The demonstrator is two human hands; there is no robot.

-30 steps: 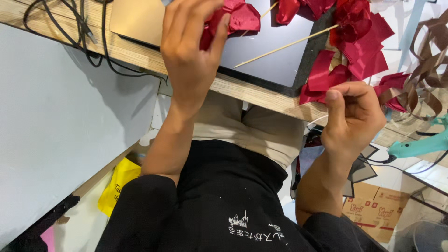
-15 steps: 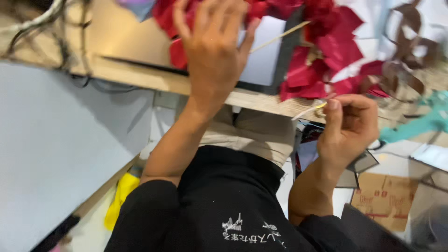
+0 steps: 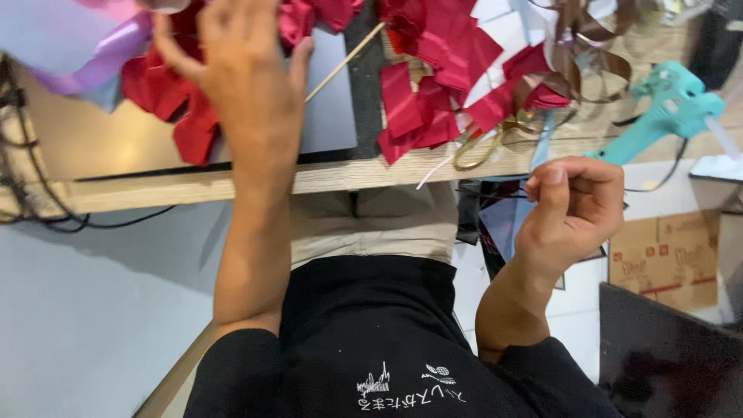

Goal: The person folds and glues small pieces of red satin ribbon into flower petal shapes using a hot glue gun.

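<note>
Nearest the camera, the right hand (image 3: 576,209) is curled shut just off the edge of the tabletop (image 3: 348,176), pinching what looks like the end of a thin white strand (image 3: 435,172) that runs up toward the red paper petals (image 3: 433,93); a sharp tug here could snap it or drag the loose pieces off the edge. Farther in, the left hand (image 3: 244,85) is spread over another cluster of red petals (image 3: 182,108) beside a thin wooden skewer (image 3: 344,62); whether it actually grips anything I cannot tell. Pressing down could crease the petals or roll the skewer away. Beyond, a teal glue gun (image 3: 665,104) lies near curled brown ribbon (image 3: 588,46), where a hot nozzle could scorch.
</note>
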